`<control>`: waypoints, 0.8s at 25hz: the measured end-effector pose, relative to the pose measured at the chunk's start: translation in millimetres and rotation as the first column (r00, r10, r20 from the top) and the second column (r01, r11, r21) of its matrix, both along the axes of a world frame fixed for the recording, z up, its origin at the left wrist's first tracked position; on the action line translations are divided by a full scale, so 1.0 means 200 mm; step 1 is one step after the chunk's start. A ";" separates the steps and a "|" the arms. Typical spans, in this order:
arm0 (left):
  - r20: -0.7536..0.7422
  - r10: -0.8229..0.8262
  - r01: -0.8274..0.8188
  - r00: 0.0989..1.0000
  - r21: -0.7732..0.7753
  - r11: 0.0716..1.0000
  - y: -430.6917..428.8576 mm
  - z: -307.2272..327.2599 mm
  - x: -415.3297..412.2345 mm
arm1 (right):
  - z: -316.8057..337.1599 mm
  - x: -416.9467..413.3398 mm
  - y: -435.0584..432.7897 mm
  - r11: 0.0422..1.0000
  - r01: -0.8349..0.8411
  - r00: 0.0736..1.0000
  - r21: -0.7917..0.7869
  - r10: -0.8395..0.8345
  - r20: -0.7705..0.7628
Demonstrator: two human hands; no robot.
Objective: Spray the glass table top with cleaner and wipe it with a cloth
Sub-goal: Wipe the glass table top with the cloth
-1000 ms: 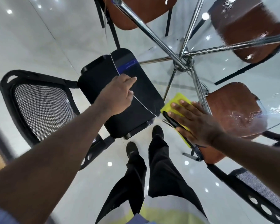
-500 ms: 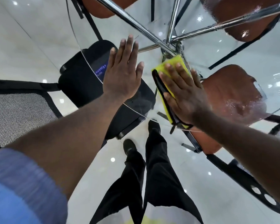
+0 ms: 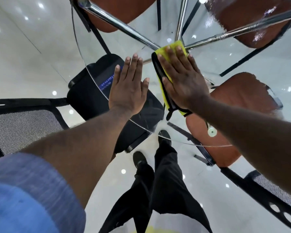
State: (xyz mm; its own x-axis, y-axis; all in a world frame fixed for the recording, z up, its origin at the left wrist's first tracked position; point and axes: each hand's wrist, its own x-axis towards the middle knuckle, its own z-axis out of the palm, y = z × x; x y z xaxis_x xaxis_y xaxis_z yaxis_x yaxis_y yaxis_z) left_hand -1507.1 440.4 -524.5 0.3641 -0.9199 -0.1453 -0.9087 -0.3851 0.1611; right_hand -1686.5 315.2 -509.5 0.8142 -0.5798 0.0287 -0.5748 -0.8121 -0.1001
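Glass table top (image 3: pixel 141 42) is under both my hands, and the wiping step is in hand. The right hand (image 3: pixel 183 81) lies flat on the yellow cloth (image 3: pixel 174 45), fingers straight and together, pressing it onto the glass rather than gripping it. The cloth sits well in from the table's near rim, over the spot where the chrome legs (image 3: pixel 124 26) meet below. The left hand (image 3: pixel 128 88) rests just beside the cloth, palm down, fingers straight and slightly spread, holding nothing; I judge it is bracing me as I lean in.

Beyond the cloth, over the far brown chair (image 3: pixel 242 17), I see wet streaks (image 3: pixel 259 34) on the glass, so I judge that part is sprayed but not yet wiped. The next move calls for sliding the cloth out toward that wet patch with steady, even pressure, keeping the palm flat so the cloth does not bunch.

Most of the cloth is hidden under the right hand. The spray bottle is not in view. The far side of the table is cut off, and the clear glass makes dry and wet areas near the cloth hard to tell apart.
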 end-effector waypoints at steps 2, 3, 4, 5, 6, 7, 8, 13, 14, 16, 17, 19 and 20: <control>-0.001 0.001 -0.001 1.000 -0.004 1.000 0.00 0.01 -0.01 | 0.01 -0.13 0.10 0.999 0.023 1.000 0.029 -0.023 -0.015; -0.006 0.001 -0.001 1.000 -0.007 1.000 0.01 0.01 -0.01 | 0.01 -0.25 0.19 0.998 0.039 0.998 0.056 -0.037 -0.042; -0.020 -0.004 0.004 1.000 -0.012 1.000 0.00 0.00 0.00 | 0.02 -0.38 0.29 0.996 0.045 0.996 0.081 -0.039 -0.076; -0.028 -0.002 0.002 1.000 -0.014 1.000 0.00 0.00 0.00 | 0.03 -0.49 0.36 0.994 0.029 0.994 0.104 -0.018 -0.106; -0.025 0.003 -0.003 1.000 -0.018 1.000 0.00 0.00 0.00 | 0.03 -0.55 0.38 0.993 0.003 0.992 0.115 0.011 -0.122; -0.021 0.006 -0.007 1.000 -0.026 1.000 0.00 0.00 0.00 | 0.04 -0.55 0.34 0.992 -0.019 0.991 0.122 0.035 -0.130; -0.023 0.006 -0.007 1.000 -0.028 1.000 0.00 -0.01 0.00 | 0.03 -0.49 0.27 0.992 -0.025 0.992 0.121 0.040 -0.123; -0.009 0.001 -0.001 1.000 -0.017 1.000 0.00 -0.03 0.01 | 0.00 0.07 -0.12 0.998 0.046 0.999 0.041 -0.045 -0.010; -0.007 -0.003 0.003 1.000 -0.018 1.000 0.00 -0.02 0.02 | 0.00 0.09 -0.14 0.997 0.064 0.998 0.033 -0.064 0.003; -0.026 -0.008 0.008 1.000 -0.023 1.000 0.00 -0.02 0.02 | 0.02 -0.04 -0.08 0.984 0.168 0.986 0.054 -0.169 0.015; -0.030 -0.007 0.007 1.000 -0.028 1.000 0.00 -0.02 0.02 | 0.03 -0.15 -0.01 0.964 0.254 0.967 0.084 -0.255 0.007; -0.031 -0.005 0.004 0.999 -0.029 1.000 0.00 -0.02 0.02 | 0.06 -0.36 0.18 0.879 0.446 0.894 0.170 -0.446 -0.040; -0.031 -0.002 0.001 1.000 -0.031 1.000 0.00 -0.02 0.02 | 0.07 -0.41 0.27 0.835 0.515 0.857 0.194 -0.510 -0.079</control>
